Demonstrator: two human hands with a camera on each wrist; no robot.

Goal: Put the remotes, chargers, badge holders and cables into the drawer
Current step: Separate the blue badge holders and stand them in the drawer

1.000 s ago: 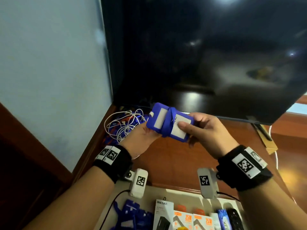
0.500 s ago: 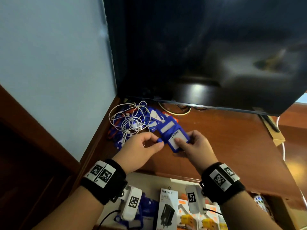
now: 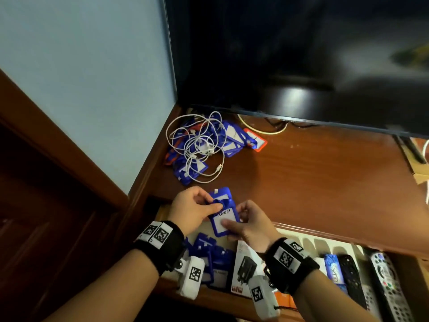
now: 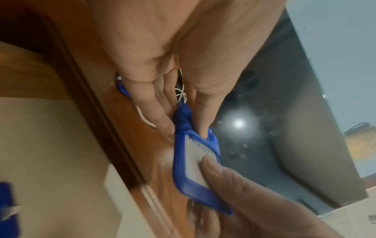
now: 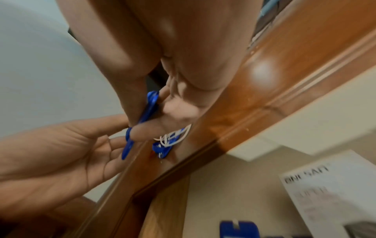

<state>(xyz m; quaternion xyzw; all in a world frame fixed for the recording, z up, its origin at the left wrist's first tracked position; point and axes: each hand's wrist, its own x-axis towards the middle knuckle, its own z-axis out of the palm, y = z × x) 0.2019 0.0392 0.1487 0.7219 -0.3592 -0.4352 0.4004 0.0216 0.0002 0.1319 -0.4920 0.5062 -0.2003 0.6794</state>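
Note:
Both hands hold one blue badge holder (image 3: 224, 214) with a white card, over the front edge of the wooden top above the open drawer (image 3: 301, 235). My left hand (image 3: 197, 209) pinches its upper end and the blue strap (image 4: 183, 119) wound round it. My right hand (image 3: 241, 225) pinches its lower end, thumb on the card (image 4: 195, 162). In the right wrist view the holder (image 5: 142, 119) shows edge-on between thumb and fingers. More blue and orange badge holders (image 3: 234, 140) lie at the back left under tangled white cables (image 3: 197, 145).
The drawer holds blue badge holders (image 3: 211, 254), a boxed charger (image 3: 246, 268) and several remotes (image 3: 385, 282) at the right. A dark TV screen (image 3: 301, 54) stands over the back of the wooden top (image 3: 313, 177). A wall (image 3: 92, 77) closes the left side.
Both hands have brought the badge holder down and toward me, from in front of the TV to the front edge over the drawer. The view has tilted down, showing more of the drawer.

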